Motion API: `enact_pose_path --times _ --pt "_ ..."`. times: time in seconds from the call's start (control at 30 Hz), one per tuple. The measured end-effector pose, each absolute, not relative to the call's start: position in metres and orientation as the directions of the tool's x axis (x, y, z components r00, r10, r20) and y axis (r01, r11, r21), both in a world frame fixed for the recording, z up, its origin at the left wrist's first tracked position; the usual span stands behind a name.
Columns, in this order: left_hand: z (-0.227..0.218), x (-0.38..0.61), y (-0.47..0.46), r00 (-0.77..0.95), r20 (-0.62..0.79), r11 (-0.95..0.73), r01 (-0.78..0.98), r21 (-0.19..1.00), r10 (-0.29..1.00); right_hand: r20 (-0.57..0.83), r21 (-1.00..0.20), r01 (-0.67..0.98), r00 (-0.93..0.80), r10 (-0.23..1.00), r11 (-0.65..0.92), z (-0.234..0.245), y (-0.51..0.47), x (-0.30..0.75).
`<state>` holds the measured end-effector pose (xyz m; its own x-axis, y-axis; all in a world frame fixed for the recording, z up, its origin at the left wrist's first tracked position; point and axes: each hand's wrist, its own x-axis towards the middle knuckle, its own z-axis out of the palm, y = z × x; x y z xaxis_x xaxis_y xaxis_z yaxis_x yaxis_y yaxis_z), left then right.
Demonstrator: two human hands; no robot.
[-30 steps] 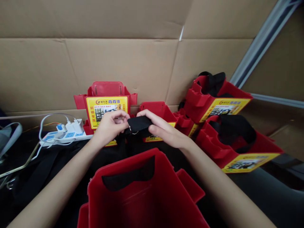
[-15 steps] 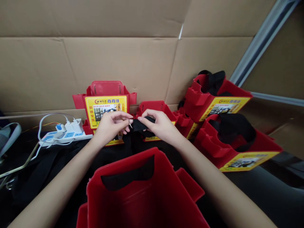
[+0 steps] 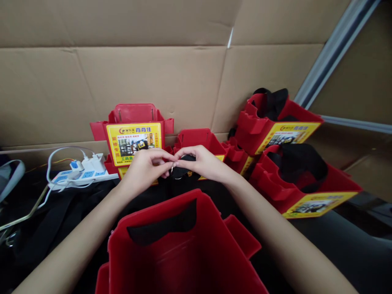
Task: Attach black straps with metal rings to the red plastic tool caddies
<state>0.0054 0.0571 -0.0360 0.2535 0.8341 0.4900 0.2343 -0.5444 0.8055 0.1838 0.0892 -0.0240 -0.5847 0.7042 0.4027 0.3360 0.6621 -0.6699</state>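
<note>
Close in front of me stands a red plastic tool box, its open top facing up, with a black strap running across the inside of its far wall. Beyond its rim my two hands meet at the fingertips. My left hand pinches a small metal ring. My right hand is closed on a black webbing strap end, thumb on the near side. Ring and webbing touch between the fingers; whether the webbing passes through the ring I cannot tell.
Labelled red boxes stand stacked against the cardboard wall; others with black straps sit at the right. A white power strip with plugs and cables lies at the left, beside black fabric.
My hands have come together, the right moving slightly left, so the fingertips now touch. The webbing between them is now bent and bunched. The view has shifted slightly.
</note>
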Motion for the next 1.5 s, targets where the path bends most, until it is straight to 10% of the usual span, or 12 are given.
enact_pose_path --times 0.8,1.1,1.5 --pt "-0.032 0.002 0.057 0.263 0.081 -0.168 0.327 0.930 0.961 0.493 -0.513 0.497 -0.496 0.715 0.699 -0.033 0.080 0.171" --pt "-0.032 0.009 0.055 0.356 0.098 -0.180 0.203 0.962 0.929 0.588 -0.450 0.215 -0.658 0.469 0.867 -0.029 0.084 0.179" --pt "-0.021 -0.007 0.055 0.295 0.130 -0.225 0.314 0.922 0.946 0.585 -0.364 0.286 -0.670 0.456 0.887 -0.021 0.083 0.186"
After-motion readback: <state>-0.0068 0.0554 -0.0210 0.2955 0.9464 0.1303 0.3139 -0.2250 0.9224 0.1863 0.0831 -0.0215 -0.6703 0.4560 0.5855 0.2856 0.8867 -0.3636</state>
